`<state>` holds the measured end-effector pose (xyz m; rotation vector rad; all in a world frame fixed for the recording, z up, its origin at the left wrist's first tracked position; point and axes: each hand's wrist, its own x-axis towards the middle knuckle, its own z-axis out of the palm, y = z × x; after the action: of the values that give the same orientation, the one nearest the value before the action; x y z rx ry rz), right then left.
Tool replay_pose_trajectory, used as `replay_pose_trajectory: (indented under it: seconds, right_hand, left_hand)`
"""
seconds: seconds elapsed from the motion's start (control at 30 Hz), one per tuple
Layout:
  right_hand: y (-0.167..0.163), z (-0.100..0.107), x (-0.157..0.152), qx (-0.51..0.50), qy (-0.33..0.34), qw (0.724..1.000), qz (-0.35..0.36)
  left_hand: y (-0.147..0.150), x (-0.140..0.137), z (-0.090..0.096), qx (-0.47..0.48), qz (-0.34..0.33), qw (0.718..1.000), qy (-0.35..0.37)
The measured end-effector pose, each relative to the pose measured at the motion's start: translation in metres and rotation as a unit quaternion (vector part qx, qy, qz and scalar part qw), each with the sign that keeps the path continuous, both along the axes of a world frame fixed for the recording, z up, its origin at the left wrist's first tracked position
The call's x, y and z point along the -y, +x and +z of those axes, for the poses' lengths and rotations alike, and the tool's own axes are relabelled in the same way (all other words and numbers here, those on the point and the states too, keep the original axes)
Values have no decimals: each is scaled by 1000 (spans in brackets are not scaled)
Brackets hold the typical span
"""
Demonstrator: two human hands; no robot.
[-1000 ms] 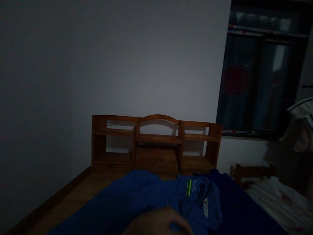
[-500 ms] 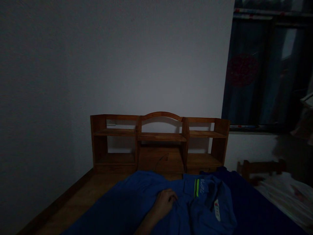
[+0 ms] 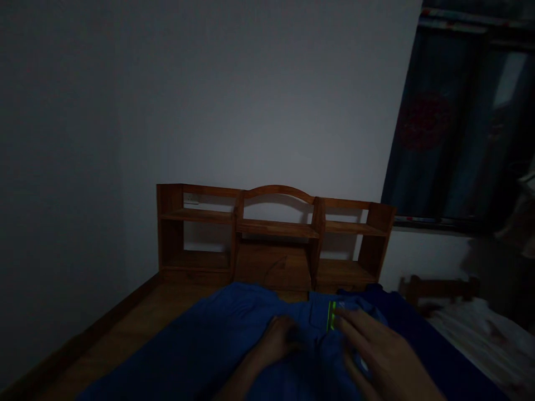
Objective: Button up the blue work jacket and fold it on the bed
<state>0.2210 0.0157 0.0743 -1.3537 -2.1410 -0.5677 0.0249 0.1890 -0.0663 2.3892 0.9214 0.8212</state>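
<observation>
A blue work jacket (image 3: 234,328) with a yellow-green stripe and light lettering lies spread over the bed. On its middle rests my left hand (image 3: 276,341), fingers curled against the cloth and appearing to grip a fold, though motion blurs the fingertips. My right hand (image 3: 376,351) is over the striped part of the jacket, its fingers stretched forward and apart. That hand covers much of the stripe and the white label. Whether its fingertips touch the fabric I cannot tell.
A wooden headboard with shelves (image 3: 276,229) stands against the pale wall (image 3: 259,100). Dark blue cloth (image 3: 434,351) lies right of the jacket. Farther right are whitish bedding (image 3: 480,328) and a dark window (image 3: 451,128). Bare wooden bed boards (image 3: 175,306) show at left.
My right hand has come into view from the lower right, over the jacket's striped part. My left hand stays on the cloth, shifted slightly left. The view has tilted a little.
</observation>
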Motion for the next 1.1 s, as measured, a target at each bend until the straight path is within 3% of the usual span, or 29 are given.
replay_pose_trajectory:
  seconds: [0.13, 0.23, 0.43, 0.5, 0.57, 0.67, 0.77, 0.9, 1.0, 1.1]
  right_hand:
    - [-4, -46, -50, 51, -164, 982, -73]
    - [11, -71, -72, 29, -241, 965, -104]
    - [63, -65, -72, -75, -248, 956, -141]
    - [67, -66, -76, -67, -266, 946, -173]
    - [60, -67, -85, -48, -237, 950, -199]
    - [30, -61, -106, -59, -161, 974, -151]
    - [-2, -61, -132, -110, -166, 978, -65]
    - [-15, -89, -158, -176, -259, 950, -23]
    - [-1, -110, -168, -231, -325, 917, 26]
    - [16, -114, -172, -278, -352, 892, 55]
  left_hand:
    - [0, 3, 2, 22, 29, 999, -4]
    - [-12, -5, 9, 28, 50, 998, 9]
    - [-66, -43, 17, -29, 165, 985, 31]
    - [-74, -48, 17, -50, 193, 979, 48]
    - [-69, -47, 17, -59, 202, 974, 83]
    - [-42, -41, 20, -42, 165, 978, 124]
    - [-12, -42, 18, -23, 112, 988, 103]
    - [-1, -47, 6, 17, 102, 994, 44]
    - [-9, -43, 5, 25, 69, 997, 30]
    - [-12, -34, 12, 26, 46, 998, 30]
